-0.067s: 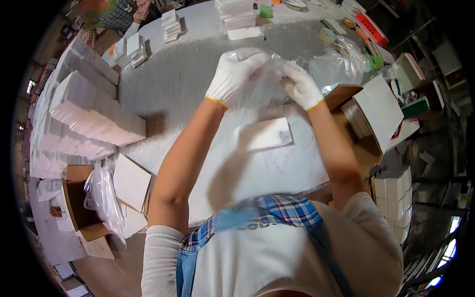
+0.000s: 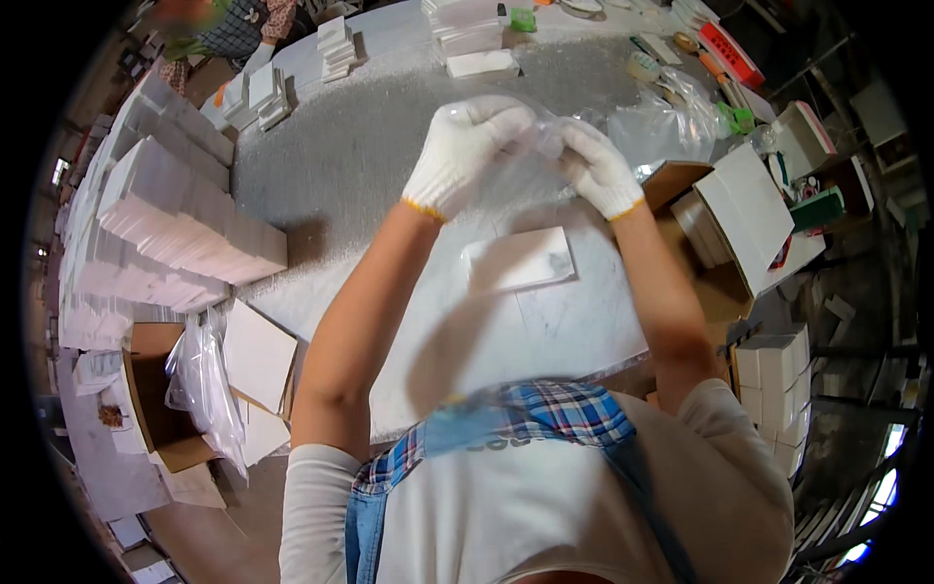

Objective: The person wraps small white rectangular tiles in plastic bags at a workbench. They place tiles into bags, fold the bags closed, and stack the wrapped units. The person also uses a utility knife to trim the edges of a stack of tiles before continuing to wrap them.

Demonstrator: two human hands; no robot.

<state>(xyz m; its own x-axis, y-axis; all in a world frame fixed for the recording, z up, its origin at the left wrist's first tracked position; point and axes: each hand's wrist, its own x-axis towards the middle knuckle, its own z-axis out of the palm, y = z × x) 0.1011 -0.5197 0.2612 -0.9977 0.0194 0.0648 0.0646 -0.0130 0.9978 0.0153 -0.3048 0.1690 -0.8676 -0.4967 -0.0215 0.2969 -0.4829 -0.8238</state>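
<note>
Both my hands wear white knit gloves and are raised over the grey table (image 2: 370, 146). My left hand (image 2: 465, 148) and my right hand (image 2: 595, 167) pinch the top of a clear plastic bag (image 2: 540, 156) between them. The bag hangs down in front of me and is hard to see. Below the hands a flat white box (image 2: 519, 259) lies on the table.
Long stacks of white boxes (image 2: 175, 234) line the table's left side. More small stacks (image 2: 472, 39) stand at the far edge. An open cardboard box (image 2: 725, 219) and clear bags (image 2: 662, 122) sit at the right. A carton with plastic (image 2: 185, 389) stands on the floor at left. Another person (image 2: 224, 34) is at the far left corner.
</note>
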